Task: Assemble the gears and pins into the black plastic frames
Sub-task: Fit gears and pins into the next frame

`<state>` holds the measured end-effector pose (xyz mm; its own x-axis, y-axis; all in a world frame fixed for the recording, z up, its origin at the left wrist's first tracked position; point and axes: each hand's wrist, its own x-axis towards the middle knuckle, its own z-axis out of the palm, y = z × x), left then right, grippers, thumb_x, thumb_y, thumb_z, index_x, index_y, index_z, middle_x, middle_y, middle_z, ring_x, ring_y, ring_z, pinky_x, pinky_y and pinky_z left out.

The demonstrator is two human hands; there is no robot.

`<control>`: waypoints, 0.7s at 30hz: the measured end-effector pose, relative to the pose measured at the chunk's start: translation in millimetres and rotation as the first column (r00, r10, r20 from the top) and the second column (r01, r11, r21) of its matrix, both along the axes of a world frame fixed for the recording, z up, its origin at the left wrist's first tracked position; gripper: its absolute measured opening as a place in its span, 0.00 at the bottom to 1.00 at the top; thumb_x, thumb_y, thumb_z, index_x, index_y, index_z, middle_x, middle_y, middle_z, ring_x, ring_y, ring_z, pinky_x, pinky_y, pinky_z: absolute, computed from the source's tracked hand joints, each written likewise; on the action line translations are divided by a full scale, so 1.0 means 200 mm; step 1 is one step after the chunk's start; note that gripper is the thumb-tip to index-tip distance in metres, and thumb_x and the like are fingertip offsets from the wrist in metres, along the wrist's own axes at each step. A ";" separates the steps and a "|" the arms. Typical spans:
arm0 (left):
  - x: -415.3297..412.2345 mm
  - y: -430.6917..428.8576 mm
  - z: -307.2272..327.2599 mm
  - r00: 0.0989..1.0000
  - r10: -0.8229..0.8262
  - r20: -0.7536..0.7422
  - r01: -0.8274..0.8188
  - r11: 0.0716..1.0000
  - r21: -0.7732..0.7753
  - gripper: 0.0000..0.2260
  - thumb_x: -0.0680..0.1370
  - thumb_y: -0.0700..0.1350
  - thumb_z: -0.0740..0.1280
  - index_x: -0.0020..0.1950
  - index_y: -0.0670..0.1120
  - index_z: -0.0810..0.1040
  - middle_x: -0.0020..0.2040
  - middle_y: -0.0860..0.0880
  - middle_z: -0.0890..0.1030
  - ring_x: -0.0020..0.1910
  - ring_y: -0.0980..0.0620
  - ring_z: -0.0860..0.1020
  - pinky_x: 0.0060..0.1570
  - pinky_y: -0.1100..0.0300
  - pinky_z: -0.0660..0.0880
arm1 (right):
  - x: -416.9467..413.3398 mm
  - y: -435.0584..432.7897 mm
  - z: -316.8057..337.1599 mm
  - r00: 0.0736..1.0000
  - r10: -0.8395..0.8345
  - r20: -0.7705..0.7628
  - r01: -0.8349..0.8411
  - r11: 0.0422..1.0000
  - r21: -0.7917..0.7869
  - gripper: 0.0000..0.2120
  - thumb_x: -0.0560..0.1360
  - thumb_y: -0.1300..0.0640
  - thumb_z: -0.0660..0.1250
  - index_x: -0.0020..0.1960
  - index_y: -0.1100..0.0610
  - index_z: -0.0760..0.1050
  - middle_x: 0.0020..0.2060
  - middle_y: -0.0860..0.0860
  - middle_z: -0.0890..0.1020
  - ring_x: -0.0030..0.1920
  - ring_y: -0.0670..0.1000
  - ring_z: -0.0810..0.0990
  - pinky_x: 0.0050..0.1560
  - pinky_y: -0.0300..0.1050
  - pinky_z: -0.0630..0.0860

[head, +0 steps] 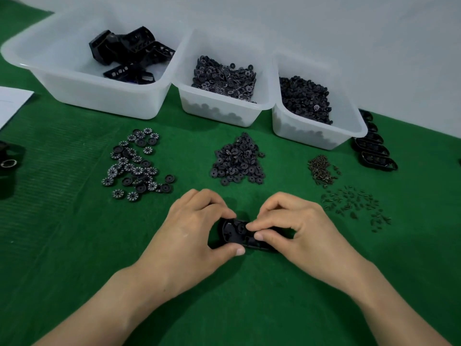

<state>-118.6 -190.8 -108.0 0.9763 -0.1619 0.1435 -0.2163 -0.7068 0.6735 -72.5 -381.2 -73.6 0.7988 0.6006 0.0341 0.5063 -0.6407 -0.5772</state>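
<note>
Near the front edge of the tabletop, about midway along it: black plastic frame held low over the green cover between both hands. Left grip wrapped round the frame's left end, thumb along the near side, curled fingers over the far side. Right grip narrow, thumb and forefinger pinching the frame at its middle, remaining fingers curled above. Just beside those fingertips, a round gear seated in the frame's left half; whether touched by the forefinger, impossible to tell.

Farther back, toward the tabletop's middle, three loose heaps. Left of centre, numbered wheels spread wide, white digits on their rims. Centre, plain black gears in a tighter mound. Toward the right edge, brownish pins in a small pile, and nearer the front, dark pins scattered apart.

Along the back edge, three translucent white bins touching side by side: large bin at the left with a few black housings, middle bin with numbered wheels, right bin with plain gears. Behind the right bin's right corner, a row of frames standing close together. At the left edge, a white sheet and, nearer the front, a black object, partly out of view.
</note>
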 end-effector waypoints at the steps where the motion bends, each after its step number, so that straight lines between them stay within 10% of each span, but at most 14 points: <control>1: 0.00 0.00 0.00 1.000 -0.002 -0.003 0.002 1.000 0.000 0.23 0.64 0.61 0.67 0.54 0.51 0.78 0.49 0.59 0.71 0.50 0.61 0.66 0.57 0.67 0.62 | 0.01 0.00 0.01 1.000 0.008 -0.019 -0.008 1.000 -0.001 0.08 0.69 0.59 0.73 0.46 0.48 0.83 0.41 0.43 0.78 0.42 0.43 0.77 0.45 0.40 0.75; 16: 0.01 0.00 0.00 1.000 -0.003 -0.007 0.003 1.000 -0.004 0.22 0.64 0.61 0.67 0.53 0.51 0.78 0.49 0.59 0.72 0.50 0.60 0.67 0.56 0.65 0.62 | 0.07 -0.02 0.00 0.990 0.115 -0.083 -0.116 0.993 -0.010 0.10 0.69 0.59 0.72 0.48 0.48 0.83 0.40 0.43 0.80 0.39 0.43 0.79 0.41 0.36 0.74; 21: 0.01 0.00 -0.01 1.000 -0.008 -0.011 0.008 1.000 -0.002 0.22 0.65 0.61 0.67 0.54 0.51 0.78 0.50 0.59 0.72 0.51 0.60 0.67 0.57 0.64 0.63 | 0.19 0.01 0.00 0.994 -0.091 0.060 0.090 0.996 0.019 0.09 0.72 0.57 0.69 0.51 0.47 0.80 0.36 0.40 0.78 0.35 0.38 0.74 0.36 0.29 0.68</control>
